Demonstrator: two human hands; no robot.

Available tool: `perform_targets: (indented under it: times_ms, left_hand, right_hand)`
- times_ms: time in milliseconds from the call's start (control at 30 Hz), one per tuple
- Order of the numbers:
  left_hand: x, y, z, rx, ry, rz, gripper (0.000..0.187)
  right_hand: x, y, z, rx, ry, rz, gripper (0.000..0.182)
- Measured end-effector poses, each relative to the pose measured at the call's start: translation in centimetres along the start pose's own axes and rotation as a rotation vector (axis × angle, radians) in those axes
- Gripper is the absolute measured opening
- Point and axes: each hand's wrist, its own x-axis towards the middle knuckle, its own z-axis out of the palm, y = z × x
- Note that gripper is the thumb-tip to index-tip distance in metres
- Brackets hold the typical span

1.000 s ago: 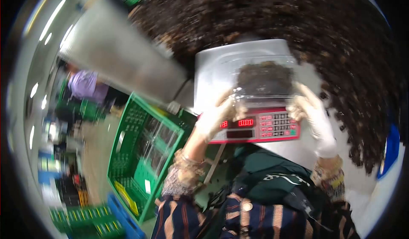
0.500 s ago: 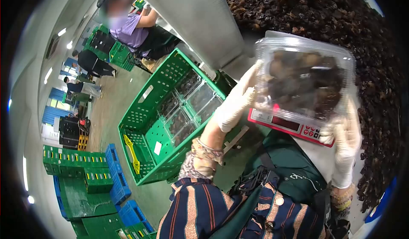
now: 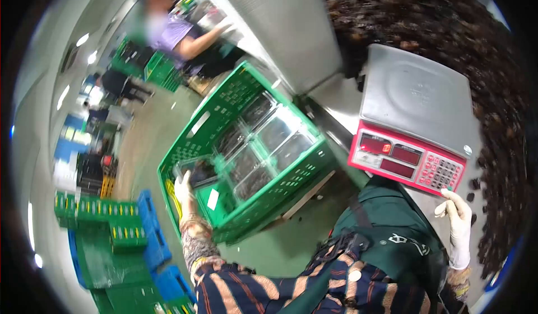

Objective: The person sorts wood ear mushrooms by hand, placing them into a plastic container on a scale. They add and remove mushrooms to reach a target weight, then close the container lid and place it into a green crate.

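Gone from above the scale [image 3: 414,98], where both hands had it half a second ago, the clear plastic box [image 3: 203,172] is now at the near-left end of the green crate [image 3: 235,216], carried by the left hand [image 3: 185,193] alone. That gloved hand grips the box by its left edge, the fingers closed on its rim; whether the box touches the crate floor I cannot tell. It is see-through and shiny, squarish, with a dark brown, lumpy filling showing through the plastic.

Beside it in the crate sit more clear boxes [image 3: 252,171], packed close together – these too hold dark contents, partly hidden by glare on their tops. A white slip of paper [image 3: 213,199] lies on the crate's green floor, and a yellow handle [image 3: 174,199] shows at the end wall.

Near the scale's keypad corner is the right hand [image 3: 458,219], gloved as well, its fingers loosely bent and released – whether a fingertip touches the casing I cannot tell. Dark brown pieces [image 3: 403,14] are heaped behind the scale and along its right side
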Motion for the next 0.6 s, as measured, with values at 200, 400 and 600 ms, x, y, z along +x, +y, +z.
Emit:
perform_targets:
  times_ms: [200, 400, 600]
  left_hand:
    - [-6.5, 8.9, 14.3, -0.184, -0.202, 0.420, 0.050]
    - [-17.4, 23.9, 23.2, -0.185, -0.328, 1.023, 0.054]
    - [-22.1, 30.2, 23.5, -0.227, -0.304, 1.245, 0.059]
  right_hand:
    - [-3.9, -0.8, 0.3, -0.203, 0.104, -0.125, 0.031]
    - [-4.2, 4.4, -0.5, -0.343, 0.347, 0.040, 0.034]
    - [2.1, 5.2, -3.3, -0.756, 0.597, -0.285, 0.033]
